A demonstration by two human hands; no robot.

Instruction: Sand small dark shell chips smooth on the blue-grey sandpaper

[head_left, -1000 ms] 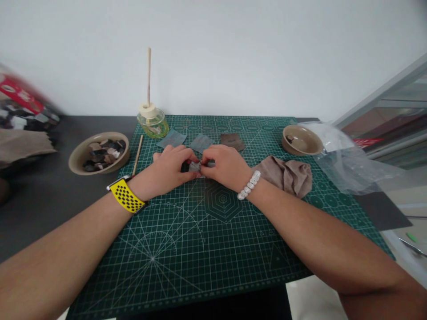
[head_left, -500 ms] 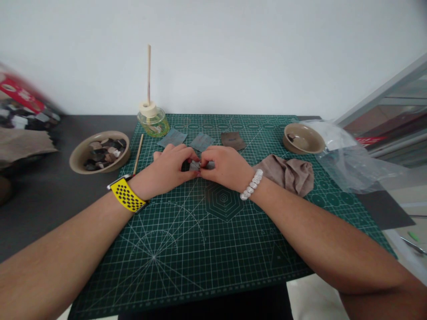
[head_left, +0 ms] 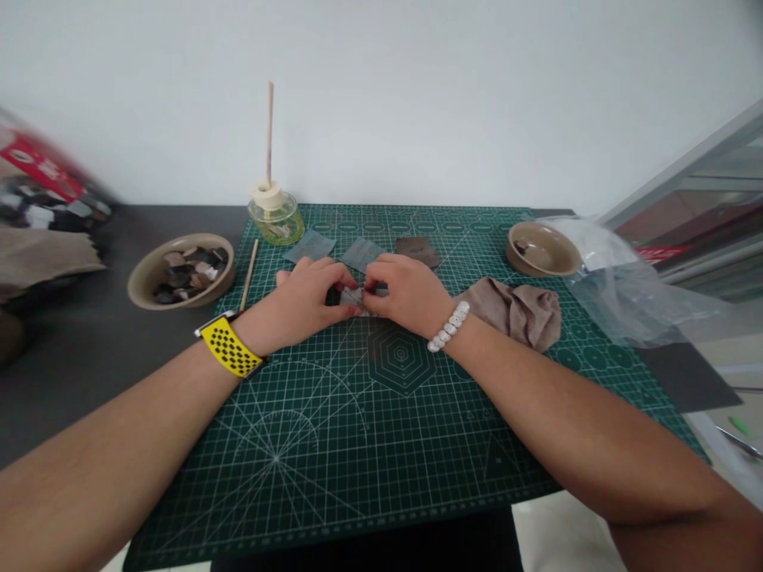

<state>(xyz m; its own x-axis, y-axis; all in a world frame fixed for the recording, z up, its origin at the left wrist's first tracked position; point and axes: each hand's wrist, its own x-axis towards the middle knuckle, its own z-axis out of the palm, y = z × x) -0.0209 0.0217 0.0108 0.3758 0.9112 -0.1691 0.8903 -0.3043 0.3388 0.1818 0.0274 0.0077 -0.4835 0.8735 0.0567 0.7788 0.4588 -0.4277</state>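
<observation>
1. Grip: left hand (head_left: 310, 298) and right hand (head_left: 408, 292) meet at a grey piece (head_left: 351, 297) over the green mat (head_left: 322, 461); fingertip closure cannot be told.
2. Step: apparently close two-handed work; next move calls for steadiness.
3. Far: brown square (head_left: 418, 250).

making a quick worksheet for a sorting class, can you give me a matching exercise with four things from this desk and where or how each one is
Things
1. small grey piece
2. left bowl
3. crumpled cloth
4. glass bottle

Places and states
A. has a stick rising from its top
B. lies on the right part of the green mat
C. at the fingertips of the left hand and right hand
D. holds a pile of dark and pale pieces

Right pairs: 1-C, 2-D, 3-B, 4-A
</observation>
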